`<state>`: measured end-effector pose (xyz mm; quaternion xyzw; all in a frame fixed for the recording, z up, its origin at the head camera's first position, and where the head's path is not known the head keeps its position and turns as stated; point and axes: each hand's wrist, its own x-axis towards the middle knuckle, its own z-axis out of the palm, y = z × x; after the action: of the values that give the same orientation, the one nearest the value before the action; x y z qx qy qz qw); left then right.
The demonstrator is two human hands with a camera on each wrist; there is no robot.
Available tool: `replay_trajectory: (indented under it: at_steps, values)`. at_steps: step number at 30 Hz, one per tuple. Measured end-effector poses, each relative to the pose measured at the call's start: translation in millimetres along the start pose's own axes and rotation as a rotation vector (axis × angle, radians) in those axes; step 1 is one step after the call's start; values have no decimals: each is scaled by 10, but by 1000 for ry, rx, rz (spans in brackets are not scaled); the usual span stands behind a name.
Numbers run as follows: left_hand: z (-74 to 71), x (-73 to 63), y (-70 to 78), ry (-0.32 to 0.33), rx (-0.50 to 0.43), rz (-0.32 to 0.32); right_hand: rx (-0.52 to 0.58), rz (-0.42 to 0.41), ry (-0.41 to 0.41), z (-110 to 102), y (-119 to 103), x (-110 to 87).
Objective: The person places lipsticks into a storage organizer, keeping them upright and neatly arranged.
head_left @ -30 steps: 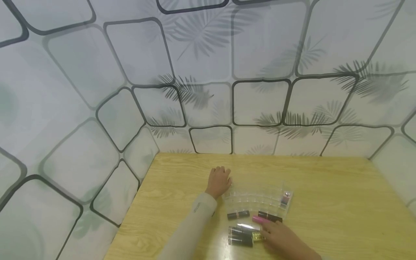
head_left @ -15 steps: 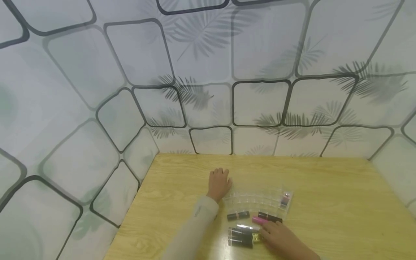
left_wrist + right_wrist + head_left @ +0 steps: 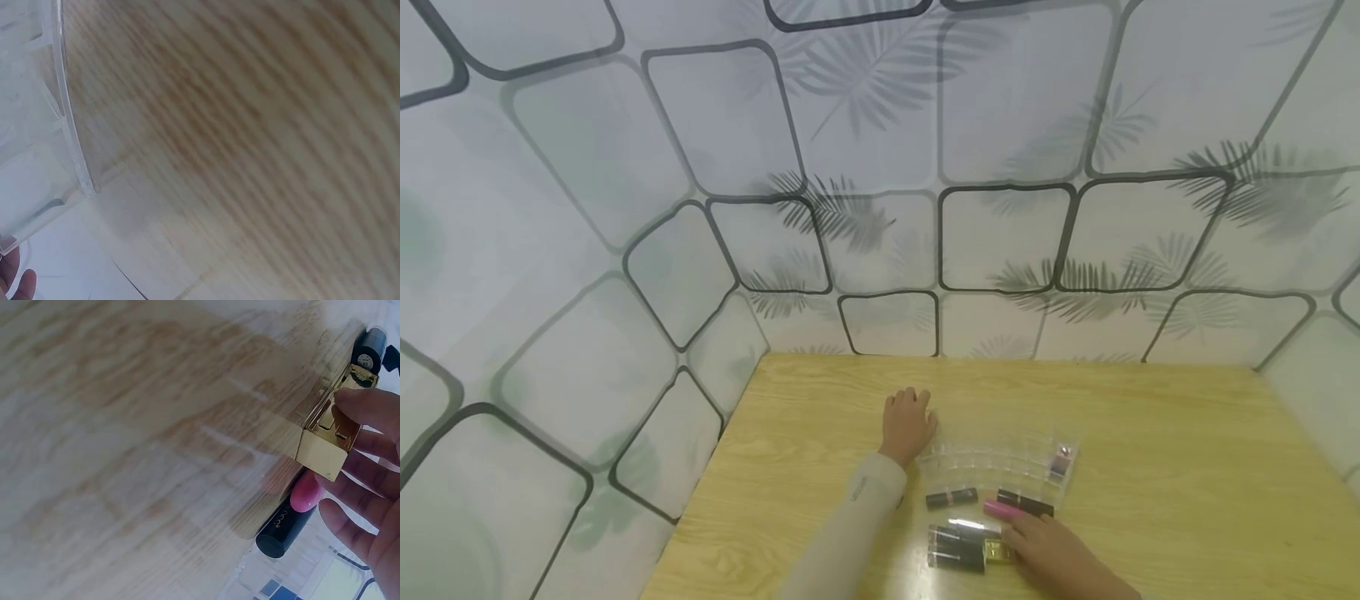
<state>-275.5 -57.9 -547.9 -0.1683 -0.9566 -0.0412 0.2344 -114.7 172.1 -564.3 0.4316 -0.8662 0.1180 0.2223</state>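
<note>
With its fingertips, my left hand [image 3: 907,427] touches the left end of a clear plastic organizer [image 3: 992,461]; in the left wrist view, fingertips [image 3: 14,262] show by a corner of it. Over a gold lipstick [image 3: 997,550] is my right hand [image 3: 1054,554]. The right wrist view has the thumb on the gold case [image 3: 324,453] and fingers along its other side, pinching it. A pink tube [image 3: 1002,510] lies just beyond those fingers, beside a black lipstick [image 3: 1026,502]. Part of the gold case is hidden by the hand.
Another black lipstick [image 3: 951,498] lies in front of the organizer. Nearer are a shiny silver tube [image 3: 973,527] and black tubes with clear ends [image 3: 957,557]. A dark item [image 3: 1061,459] sits in the organizer's right end. Patterned walls [image 3: 880,242] border the wooden table [image 3: 1180,467].
The left hand has shifted very slightly nearer from its place a second ago. Otherwise both hands and the cosmetics look nearly still.
</note>
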Motion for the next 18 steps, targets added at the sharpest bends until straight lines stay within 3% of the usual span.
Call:
replay_trajectory:
  at_steps: [6, 18]
  values:
    - [-2, 29, -3, -17, -10, 24, 119, -7, 58, 6, 40, -8]
    - [-17, 63, -30, -57, 35, 101, 168, 0, 81, -61, 48, 1]
